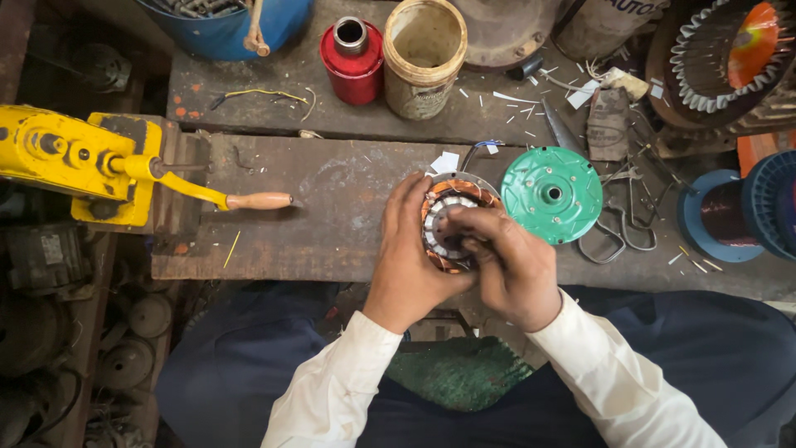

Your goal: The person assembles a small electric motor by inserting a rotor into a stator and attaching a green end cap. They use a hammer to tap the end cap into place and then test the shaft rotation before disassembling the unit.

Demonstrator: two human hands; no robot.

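Seen from above, a seated person in dark trousers and white sleeves works at the near edge of a scarred wooden worktop [332, 207]. A patch of green cloth [460, 373] lies on the lap between the forearms.

Both hands meet on a small round motor stator [452, 217], a ring of metal teeth wound with copper wire, resting on the worktop just in front of the body. The left hand [410, 261] cups its left side, fingers [406, 203] curled up over the rim and gripping it. The right hand [510, 265] lies across the right side, its fingers [464, 222] bent and pressed down into the hollow centre of the windings.

Just right of the stator, nearly touching it, lies a round green metal end cover [552, 194] with a hole in its middle. Beyond that, loops of wire [618, 236] sprawl on the wood, and a blue spool of copper wire [720, 214] sits near the right edge.

To the left, well apart, a yellow hand-cranked winding machine [75, 162] points its wooden handle [259, 201] toward the hands.

On the far plank stand a red can [353, 62] with an open metal neck and, touching beside it, an open cream tub [424, 58]. A blue drum [228, 25] sits at the top left. At the top right is a large motor winding [721, 58].
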